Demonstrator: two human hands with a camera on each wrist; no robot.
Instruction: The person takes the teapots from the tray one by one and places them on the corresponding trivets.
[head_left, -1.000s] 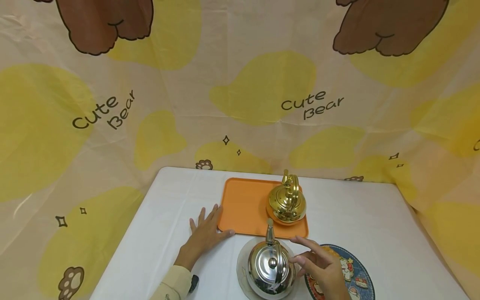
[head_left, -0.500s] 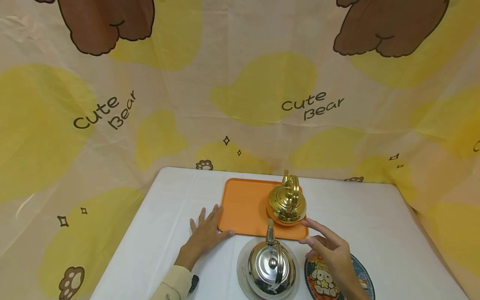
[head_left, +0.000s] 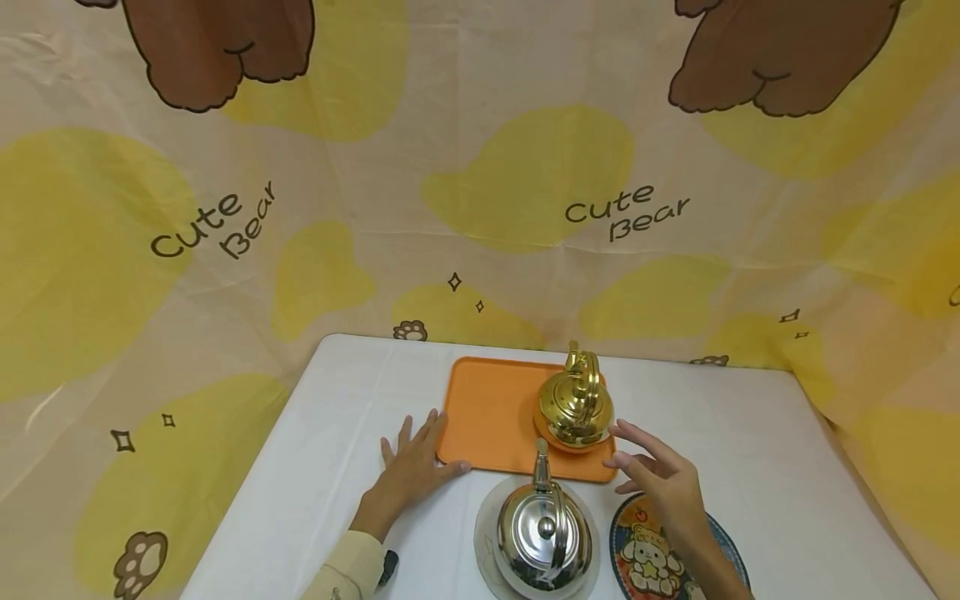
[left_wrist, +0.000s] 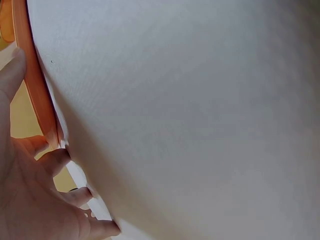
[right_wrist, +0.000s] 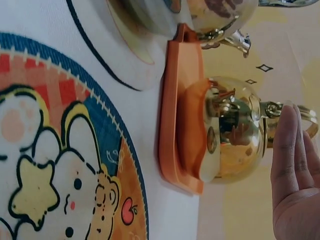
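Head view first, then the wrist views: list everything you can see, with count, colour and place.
backdrop: one, cream and yellow with brown bears, behind the table
table: one, white, under everything else
tray: one, orange, far part of the table
gold teapot: one, gold, on the tray's right side
pale mat: one, whitish, nearer than the tray
silver teapot: one, silver, on the pale mat
cartoon mat: one, blue-rimmed multicolour, right of the pale mat
sleeve: one, cream, left forearm
left hand: one, bare, touching the tray's near left corner
right hand: one, bare, beside the tray's near right corner
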